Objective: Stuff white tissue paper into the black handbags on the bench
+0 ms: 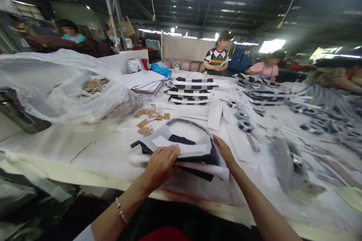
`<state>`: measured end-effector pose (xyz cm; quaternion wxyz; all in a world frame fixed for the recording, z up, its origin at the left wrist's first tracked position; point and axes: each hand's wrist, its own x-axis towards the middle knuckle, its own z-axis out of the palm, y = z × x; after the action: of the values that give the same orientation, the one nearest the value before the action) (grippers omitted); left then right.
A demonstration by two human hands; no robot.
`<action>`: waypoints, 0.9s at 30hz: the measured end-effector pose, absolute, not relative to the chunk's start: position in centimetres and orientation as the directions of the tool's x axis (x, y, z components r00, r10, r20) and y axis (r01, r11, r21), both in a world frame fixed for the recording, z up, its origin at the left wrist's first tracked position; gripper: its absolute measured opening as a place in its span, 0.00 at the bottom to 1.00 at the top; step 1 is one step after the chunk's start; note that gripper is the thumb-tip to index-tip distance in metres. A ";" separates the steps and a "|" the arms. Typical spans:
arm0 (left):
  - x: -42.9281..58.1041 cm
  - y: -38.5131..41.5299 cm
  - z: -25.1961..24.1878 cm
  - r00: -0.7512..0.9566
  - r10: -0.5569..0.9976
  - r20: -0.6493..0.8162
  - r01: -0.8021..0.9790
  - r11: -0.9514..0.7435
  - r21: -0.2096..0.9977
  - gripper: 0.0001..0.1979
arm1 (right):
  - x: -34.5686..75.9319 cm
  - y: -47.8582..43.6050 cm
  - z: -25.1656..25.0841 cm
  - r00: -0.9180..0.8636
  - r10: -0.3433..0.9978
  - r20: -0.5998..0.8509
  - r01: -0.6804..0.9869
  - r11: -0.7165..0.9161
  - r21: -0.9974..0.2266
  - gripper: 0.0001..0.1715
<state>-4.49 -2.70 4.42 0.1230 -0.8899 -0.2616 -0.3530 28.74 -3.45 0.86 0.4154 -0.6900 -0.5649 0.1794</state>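
On the white table point(85, 150) in front of me lies a small pile of black and white fabric pieces point(186, 147) with white paper between them. My left hand point(161, 165) rests on top of the pile's near left side, fingers curled over the paper. My right hand point(224, 150) grips the pile's right edge, fingers tucked under the layers. A grey curved strap point(186, 122) arches behind the pile.
A large clear plastic bag point(56, 83) fills the left side. Small brown tags point(148, 118) lie scattered beyond the pile. Stacks of black and white pieces point(192, 90) stand further back. Grey parts point(288, 158) and strips litter the right. Other people work at the far end.
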 end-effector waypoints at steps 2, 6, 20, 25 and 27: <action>-3.8 -3.2 4.2 0.632 0.327 0.703 0.532 -0.842 -0.087 0.19 | 30.3 -4.3 1.3 0.360 0.918 0.168 0.521 -0.049 -0.852 0.28; -2.4 -3.8 4.1 0.602 0.292 0.743 0.543 -0.832 -0.113 0.16 | 31.8 -5.6 3.1 0.442 0.892 0.094 0.318 -0.059 -0.946 0.33; 0.1 -6.8 1.0 0.571 0.352 0.742 0.652 -0.744 -0.149 0.19 | 25.0 3.6 8.7 0.204 0.953 -0.223 0.701 -0.301 -0.647 0.08; 0.3 -6.6 0.6 0.532 0.338 0.776 0.664 -0.736 -0.134 0.17 | 22.9 7.6 6.1 0.309 0.874 -0.375 0.772 -0.461 -0.438 0.15; 0.4 -6.6 0.4 0.514 0.343 0.787 0.668 -0.735 -0.116 0.17 | 22.3 8.4 5.7 0.335 0.866 -0.371 0.793 -0.472 -0.386 0.17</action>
<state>0.45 -6.63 0.42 0.2077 -0.8448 -0.2993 -0.3919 22.33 8.39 5.69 0.0679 -0.8141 -0.5094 0.2706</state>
